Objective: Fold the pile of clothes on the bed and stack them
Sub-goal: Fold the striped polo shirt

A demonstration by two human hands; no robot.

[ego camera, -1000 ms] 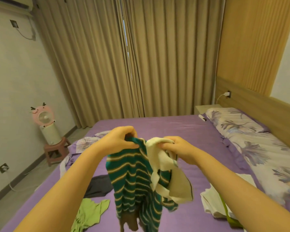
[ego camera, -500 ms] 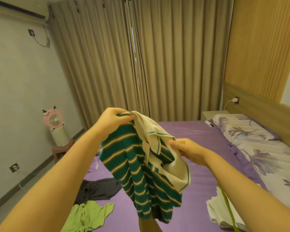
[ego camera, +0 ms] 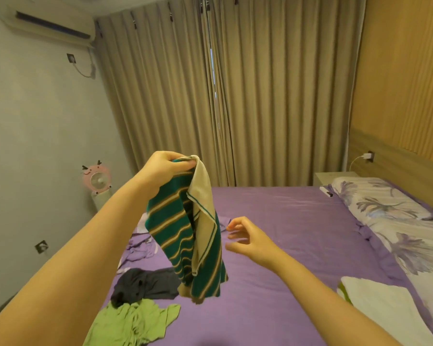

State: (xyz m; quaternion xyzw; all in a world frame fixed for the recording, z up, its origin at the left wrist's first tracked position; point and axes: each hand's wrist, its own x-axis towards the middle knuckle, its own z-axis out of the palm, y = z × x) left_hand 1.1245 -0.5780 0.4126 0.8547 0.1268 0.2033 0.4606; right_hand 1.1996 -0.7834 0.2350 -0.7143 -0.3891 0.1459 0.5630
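My left hand (ego camera: 164, 167) grips the top of a green striped shirt with a cream collar (ego camera: 185, 236) and holds it up over the purple bed (ego camera: 298, 233). The shirt hangs straight down, bunched. Just right of the hanging cloth, my right hand (ego camera: 245, 237) is free, with loosely curled fingers that hold nothing. On the bed at the lower left lie a crumpled light green garment (ego camera: 135, 323), a dark grey garment (ego camera: 145, 287) and a lilac garment (ego camera: 138, 250). A folded white garment (ego camera: 383, 305) over something lime green sits at the lower right.
Two floral pillows (ego camera: 395, 221) lie along the wooden headboard on the right. A nightstand (ego camera: 335, 177) stands in the far corner by the beige curtains. A pink fan (ego camera: 98, 179) stands on the floor at the left wall, under an air conditioner (ego camera: 50, 26).
My left hand has raised the striped shirt higher. My right hand has let go of the shirt and now hovers beside it. The view has tilted up.
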